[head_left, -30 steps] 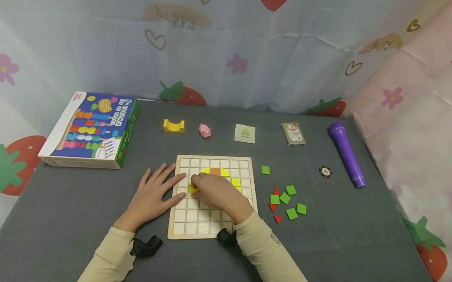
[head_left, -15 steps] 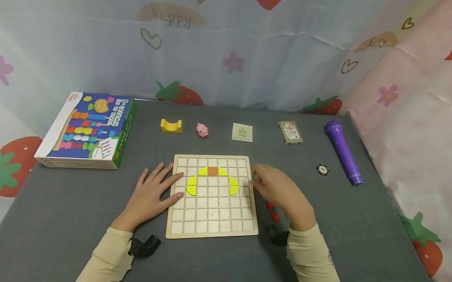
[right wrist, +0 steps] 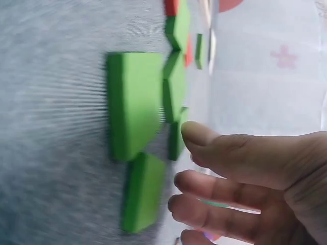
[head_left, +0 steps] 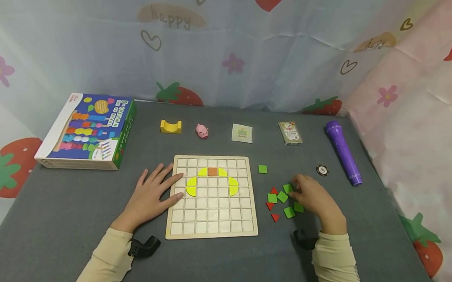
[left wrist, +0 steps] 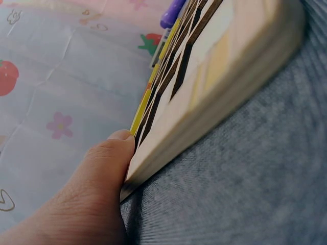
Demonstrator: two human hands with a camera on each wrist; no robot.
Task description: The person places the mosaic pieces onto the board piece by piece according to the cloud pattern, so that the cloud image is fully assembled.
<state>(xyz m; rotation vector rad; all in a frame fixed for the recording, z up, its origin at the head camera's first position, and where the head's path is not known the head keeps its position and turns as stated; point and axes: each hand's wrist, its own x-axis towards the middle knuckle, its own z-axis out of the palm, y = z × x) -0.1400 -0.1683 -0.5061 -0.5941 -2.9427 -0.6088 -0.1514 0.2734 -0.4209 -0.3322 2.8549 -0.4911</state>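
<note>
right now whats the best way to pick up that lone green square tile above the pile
The lone green square tile lies flat on the grey cloth, apart from the board and the pile. Probably come from straight above and pinch two opposite edges; its thin, flat shape leaves only the edges for a grip.

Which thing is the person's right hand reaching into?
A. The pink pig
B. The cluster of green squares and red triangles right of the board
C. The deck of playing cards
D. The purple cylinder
B: the right hand rests at the green squares beside the wooden board, fingertips touching one.
</note>
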